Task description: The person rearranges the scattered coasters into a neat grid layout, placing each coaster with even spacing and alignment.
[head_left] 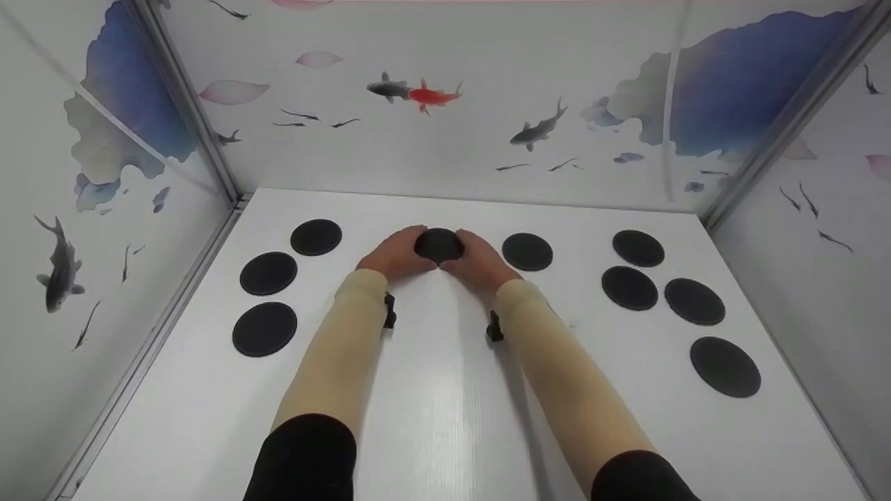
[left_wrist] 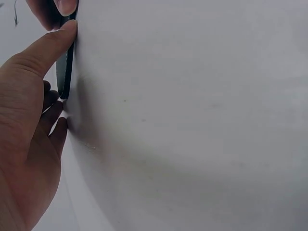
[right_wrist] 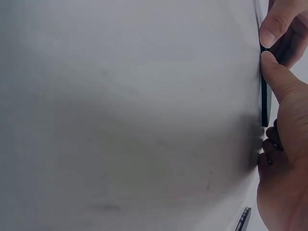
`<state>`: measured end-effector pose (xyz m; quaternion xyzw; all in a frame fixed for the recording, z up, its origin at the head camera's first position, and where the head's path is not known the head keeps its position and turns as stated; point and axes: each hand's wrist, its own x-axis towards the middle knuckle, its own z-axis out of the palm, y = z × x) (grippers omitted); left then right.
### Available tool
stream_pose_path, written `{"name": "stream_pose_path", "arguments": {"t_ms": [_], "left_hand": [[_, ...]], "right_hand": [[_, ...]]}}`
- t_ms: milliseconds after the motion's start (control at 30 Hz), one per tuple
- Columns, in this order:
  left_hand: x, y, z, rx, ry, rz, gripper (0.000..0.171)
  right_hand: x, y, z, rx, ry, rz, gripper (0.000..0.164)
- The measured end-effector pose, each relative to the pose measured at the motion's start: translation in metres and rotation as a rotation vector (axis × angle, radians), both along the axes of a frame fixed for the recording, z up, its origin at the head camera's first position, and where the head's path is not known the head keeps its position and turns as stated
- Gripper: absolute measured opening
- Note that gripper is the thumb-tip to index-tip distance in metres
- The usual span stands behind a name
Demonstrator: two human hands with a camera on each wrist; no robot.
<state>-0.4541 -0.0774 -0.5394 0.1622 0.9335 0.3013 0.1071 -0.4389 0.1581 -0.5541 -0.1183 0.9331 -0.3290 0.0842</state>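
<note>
Near the far side of the white table (head_left: pixel 431 417), both hands hold one round black coaster (head_left: pixel 439 244) from opposite sides. My left hand (head_left: pixel 397 255) grips its left edge, thumb at the near rim. On the right edge, my right hand (head_left: pixel 482 263) does the same, and the two thumb tips nearly meet. In the left wrist view the coaster (left_wrist: pixel 65 79) appears edge-on, low over the tabletop, with fingers around its far side. The right wrist view also has the coaster (right_wrist: pixel 265 103) as a thin dark edge beside the thumb.
Several similar coasters lie flat: some at left, such as the nearest one (head_left: pixel 264 329), one (head_left: pixel 527 252) just right of my right hand, and more at right, including a near one (head_left: pixel 725 367). Printed panels (head_left: pixel 445 153) with fish enclose the table's back and sides.
</note>
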Motion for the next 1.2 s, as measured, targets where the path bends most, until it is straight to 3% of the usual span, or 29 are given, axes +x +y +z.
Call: {"name": "stream_pose_path", "arguments": {"t_ms": [133,233,367,900,1200], "left_hand": [[0.002,0.0,-0.001,0.032,0.009,-0.003,0.078],[-0.003,0.0,-0.005,0.035,0.001,-0.002,0.075],[-0.011,0.0,-0.01,0.03,-0.007,-0.002,0.074],[-0.013,-0.004,-0.013,0.07,0.065,-0.012,0.078],[-0.008,-0.007,-0.006,0.055,0.082,-0.011,0.084]], "right_hand": [[-0.002,-0.001,-0.004,-0.006,0.009,-0.007,0.084],[-0.002,-0.001,-0.005,-0.026,0.018,-0.009,0.081],[0.0,0.0,-0.006,-0.06,0.023,-0.018,0.078],[0.0,0.005,-0.005,-0.205,0.02,-0.031,0.073],[-0.002,0.004,0.001,-0.157,0.062,-0.002,0.073]]}}
